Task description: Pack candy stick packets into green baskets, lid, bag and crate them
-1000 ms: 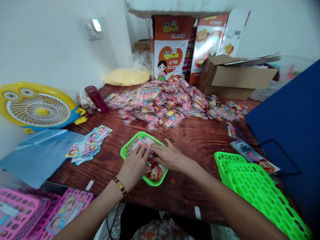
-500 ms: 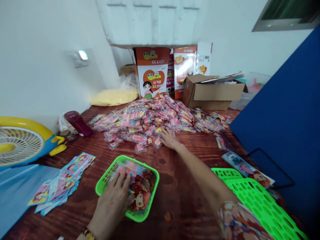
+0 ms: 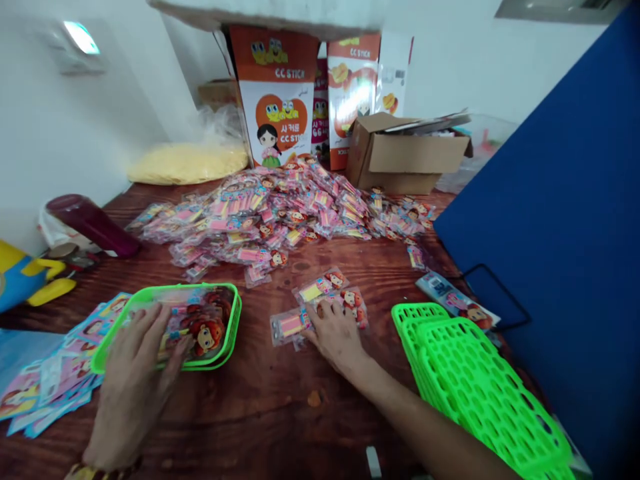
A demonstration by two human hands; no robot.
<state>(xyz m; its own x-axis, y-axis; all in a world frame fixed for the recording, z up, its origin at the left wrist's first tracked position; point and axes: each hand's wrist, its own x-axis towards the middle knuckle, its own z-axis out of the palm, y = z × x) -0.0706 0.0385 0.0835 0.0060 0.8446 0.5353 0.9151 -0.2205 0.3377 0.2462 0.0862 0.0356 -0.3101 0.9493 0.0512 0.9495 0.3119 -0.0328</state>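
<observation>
My left hand [image 3: 135, 373] rests over the left part of a green plastic basket [image 3: 236, 327], fingers stretched out and thumb apart. Clear packets [image 3: 205, 333] printed with a red-haired cartoon girl fill the basket, partly covered by that hand. On the wooden table, my right hand [image 3: 337, 333] lies palm down with fingers spread on a few similar packets [image 3: 320, 287], which hold pink and yellow pieces. Behind both hands spreads a big heap of these packets [image 3: 280, 207].
Stacked green baskets [image 3: 490, 380] stand at the right, near a blue panel [image 3: 540, 200]. Printed cards [image 3: 65, 373] lie at the left, with a purple bottle [image 3: 93, 223] behind them. Cartons [image 3: 280, 100] and an open cardboard box [image 3: 410, 157] line the back.
My right hand has drawn back from the heap, and several packets now lie under it on the table. The basket and my left hand have shifted left. The view has also moved.
</observation>
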